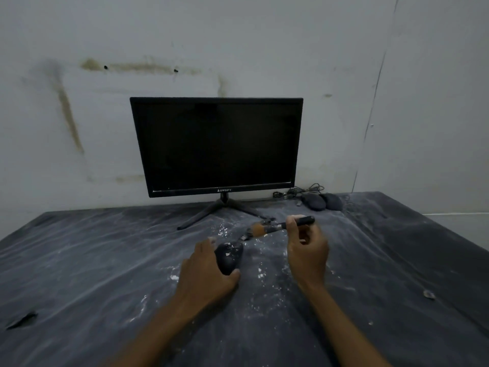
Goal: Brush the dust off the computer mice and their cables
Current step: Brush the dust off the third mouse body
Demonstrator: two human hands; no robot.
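Mouse [229,256] gripped by left hand [205,271]; right hand [307,250] apparently pinching brush [280,225].

One word can be read: "QWERTY", in small pale capitals with a small logo mark just to its left, centred on the lower bezel of the monitor [216,147], right above the stand. Nothing else in sight carries legible lettering, numbers or signs.
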